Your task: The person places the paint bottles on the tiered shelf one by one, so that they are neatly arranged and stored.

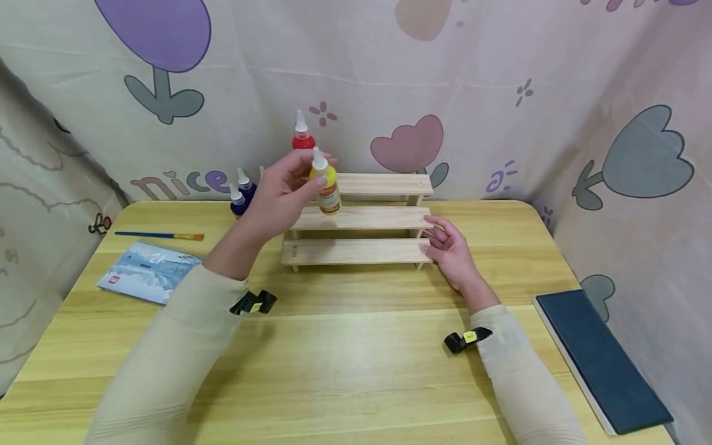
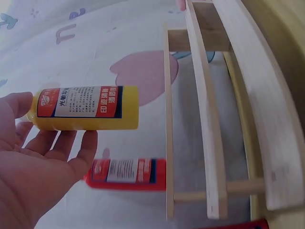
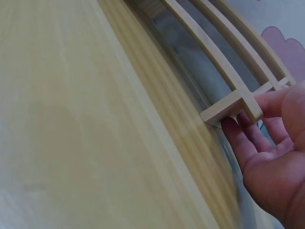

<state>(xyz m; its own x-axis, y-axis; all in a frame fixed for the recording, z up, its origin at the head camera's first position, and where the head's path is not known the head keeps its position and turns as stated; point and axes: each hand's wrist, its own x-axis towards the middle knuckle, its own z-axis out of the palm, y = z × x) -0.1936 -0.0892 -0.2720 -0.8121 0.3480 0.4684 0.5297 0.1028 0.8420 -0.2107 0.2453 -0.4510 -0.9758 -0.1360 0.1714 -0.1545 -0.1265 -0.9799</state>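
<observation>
My left hand [image 1: 280, 196] grips a yellow bottle [image 1: 329, 193] with a white pointed cap near its top and holds it upright, over the left part of a three-tier wooden rack [image 1: 361, 217]. In the left wrist view the bottle's printed label [image 2: 78, 101] faces the camera, and its base is apart from the shelves. A red bottle [image 1: 303, 141] stands on the top tier at the left end, partly hidden behind the left hand. At the rack's right end my right hand [image 1: 453, 256] holds the lower tiers, its thumb and fingers around the shelf end [image 3: 251, 107].
Dark blue bottles [image 1: 238, 203] with white caps stand left of the rack, partly behind the left arm. A paintbrush [image 1: 161, 235] and a pale blue booklet [image 1: 147, 272] lie at the left. A dark blue flat book-like object [image 1: 603, 358] lies along the right edge. A printed curtain [image 1: 345, 80] hangs behind.
</observation>
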